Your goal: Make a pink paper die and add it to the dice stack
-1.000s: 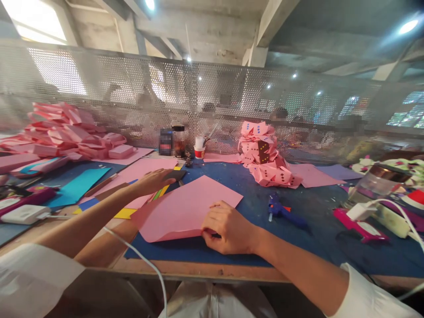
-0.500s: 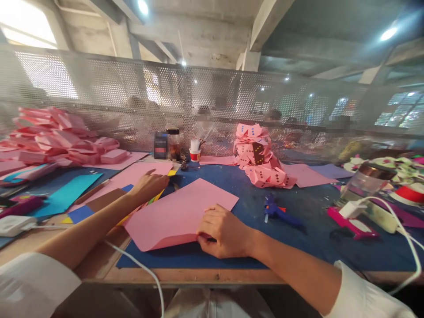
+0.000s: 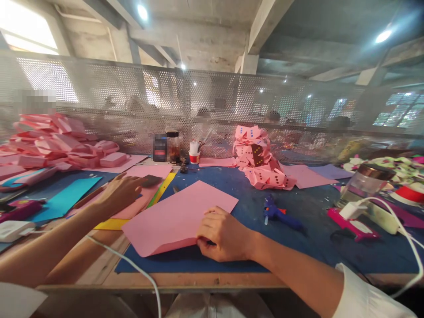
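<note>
From my end, a perforated metal screen (image 3: 212,99) is spanning the whole far side at 12 o'clock. Below it, the blue work mat (image 3: 247,210) is covering most of the bench. Counting from the middle of the pink sheet, a heap of folded pink paper (image 3: 62,143) is filling 10 o'clock, well apart from the sheet.

The pink sheet (image 3: 175,216) itself is lying flat just ahead of the bench edge, its near edge curling up. Between 1 and 2 o'clock, dotted pink paper pieces (image 3: 256,157) are standing in a stack.

The right hand (image 3: 223,236), at 4 o'clock, is pinching that near edge and holding as it was a second ago. The left hand (image 3: 122,190) is what I'm seeing change: it is drawing back from about half past 10 to 10 o'clock, leaving the right alone on the sheet. Its fingers are stretching out over loose papers; I cannot tell whether they are gripping anything.

A blue glue gun (image 3: 283,214) is resting untouched at 3 o'clock, while a yellow strip (image 3: 164,187) is now showing more fully at 11.
</note>
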`<state>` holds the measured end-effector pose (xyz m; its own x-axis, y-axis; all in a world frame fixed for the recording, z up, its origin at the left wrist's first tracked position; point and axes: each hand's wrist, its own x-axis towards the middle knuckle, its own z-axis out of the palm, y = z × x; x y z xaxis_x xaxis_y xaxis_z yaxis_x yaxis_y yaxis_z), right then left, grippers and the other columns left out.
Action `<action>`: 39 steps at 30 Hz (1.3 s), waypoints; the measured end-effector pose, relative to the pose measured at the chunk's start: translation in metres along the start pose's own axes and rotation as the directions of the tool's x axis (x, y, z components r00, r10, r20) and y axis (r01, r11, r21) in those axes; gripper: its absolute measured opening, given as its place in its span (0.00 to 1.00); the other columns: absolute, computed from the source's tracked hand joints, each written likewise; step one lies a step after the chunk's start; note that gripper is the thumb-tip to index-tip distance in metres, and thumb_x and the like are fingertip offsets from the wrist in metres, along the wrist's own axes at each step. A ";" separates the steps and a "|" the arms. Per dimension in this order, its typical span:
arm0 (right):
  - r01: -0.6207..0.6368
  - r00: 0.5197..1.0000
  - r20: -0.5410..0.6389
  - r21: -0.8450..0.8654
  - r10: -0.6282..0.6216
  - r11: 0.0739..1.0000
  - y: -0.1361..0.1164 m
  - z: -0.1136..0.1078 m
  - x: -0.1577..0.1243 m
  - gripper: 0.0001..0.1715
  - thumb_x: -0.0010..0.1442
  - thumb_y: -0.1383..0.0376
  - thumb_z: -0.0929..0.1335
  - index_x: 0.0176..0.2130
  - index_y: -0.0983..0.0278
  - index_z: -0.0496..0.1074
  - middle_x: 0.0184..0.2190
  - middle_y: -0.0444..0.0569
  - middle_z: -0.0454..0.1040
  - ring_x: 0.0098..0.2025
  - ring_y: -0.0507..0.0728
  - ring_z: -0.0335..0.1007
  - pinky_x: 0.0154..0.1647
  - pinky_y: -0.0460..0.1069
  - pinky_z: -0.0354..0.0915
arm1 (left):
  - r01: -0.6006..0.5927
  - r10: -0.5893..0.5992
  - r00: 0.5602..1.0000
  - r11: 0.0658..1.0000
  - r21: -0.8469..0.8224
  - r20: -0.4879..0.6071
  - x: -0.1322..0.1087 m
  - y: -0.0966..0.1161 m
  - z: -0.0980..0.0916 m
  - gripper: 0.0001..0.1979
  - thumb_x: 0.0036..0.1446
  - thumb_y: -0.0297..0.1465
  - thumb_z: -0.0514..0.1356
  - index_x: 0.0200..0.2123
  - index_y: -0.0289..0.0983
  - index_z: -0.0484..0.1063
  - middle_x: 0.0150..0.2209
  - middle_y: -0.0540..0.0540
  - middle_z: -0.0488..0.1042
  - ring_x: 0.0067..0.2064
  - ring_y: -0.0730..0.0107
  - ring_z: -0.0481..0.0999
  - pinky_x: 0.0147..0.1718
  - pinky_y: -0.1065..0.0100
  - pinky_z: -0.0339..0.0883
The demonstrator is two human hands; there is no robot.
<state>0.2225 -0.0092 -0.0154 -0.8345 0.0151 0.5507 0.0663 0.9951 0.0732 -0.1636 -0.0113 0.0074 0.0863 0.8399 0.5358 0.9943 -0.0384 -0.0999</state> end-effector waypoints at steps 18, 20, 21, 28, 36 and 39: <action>-0.626 0.640 -0.488 0.116 0.593 0.771 0.057 -0.038 -0.005 0.08 0.65 0.64 0.65 0.33 0.61 0.70 0.28 0.46 0.78 0.31 0.57 0.75 0.39 0.51 0.65 | -0.021 0.099 0.977 0.928 -0.372 0.190 -0.041 0.097 -0.013 0.15 0.63 0.41 0.57 0.49 0.45 0.77 0.49 0.48 0.80 0.47 0.59 0.80 0.46 0.63 0.72; -0.613 0.664 -0.491 0.073 0.564 0.787 0.055 -0.036 -0.005 0.07 0.65 0.64 0.65 0.33 0.61 0.70 0.28 0.46 0.78 0.32 0.57 0.75 0.40 0.51 0.65 | -0.147 0.242 0.954 0.889 -0.433 0.174 -0.040 0.113 -0.014 0.16 0.63 0.33 0.55 0.51 0.45 0.76 0.53 0.46 0.78 0.52 0.59 0.78 0.52 0.61 0.70; -0.607 0.675 -0.491 0.055 0.550 0.793 0.054 -0.035 -0.004 0.07 0.65 0.64 0.65 0.33 0.61 0.70 0.28 0.46 0.78 0.32 0.57 0.74 0.41 0.51 0.64 | -0.177 0.278 0.943 0.884 -0.432 0.183 -0.039 0.118 -0.014 0.17 0.62 0.30 0.55 0.52 0.46 0.76 0.54 0.46 0.77 0.54 0.58 0.76 0.54 0.59 0.69; -0.571 0.717 -0.468 0.031 0.517 0.820 0.047 -0.033 -0.002 0.08 0.65 0.65 0.65 0.33 0.61 0.69 0.27 0.45 0.76 0.33 0.56 0.73 0.41 0.51 0.62 | -0.279 0.364 0.900 0.904 -0.325 0.239 -0.026 0.119 -0.009 0.28 0.58 0.23 0.55 0.61 0.47 0.70 0.58 0.44 0.74 0.58 0.53 0.73 0.53 0.56 0.69; -0.561 0.731 -0.473 -0.005 0.492 0.828 0.048 -0.032 -0.003 0.07 0.65 0.66 0.65 0.33 0.61 0.69 0.27 0.45 0.76 0.34 0.56 0.72 0.43 0.51 0.61 | -0.407 0.463 0.803 0.886 -0.222 0.376 0.003 0.135 -0.024 0.28 0.48 0.18 0.57 0.51 0.45 0.74 0.45 0.45 0.78 0.38 0.59 0.80 0.31 0.65 0.68; -0.560 0.731 -0.485 -0.027 0.480 0.828 0.048 -0.033 -0.003 0.07 0.65 0.67 0.66 0.33 0.62 0.69 0.28 0.45 0.76 0.34 0.56 0.72 0.44 0.51 0.61 | -0.493 0.535 0.764 0.845 -0.208 0.360 0.011 0.142 -0.033 0.27 0.45 0.15 0.57 0.47 0.44 0.75 0.40 0.47 0.78 0.38 0.60 0.80 0.32 0.66 0.67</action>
<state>0.2459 0.0353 0.0141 -0.3135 0.4409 0.8410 0.5374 0.8126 -0.2257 -0.0195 -0.0253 0.0269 0.5753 0.8161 0.0547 0.8103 -0.5595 -0.1740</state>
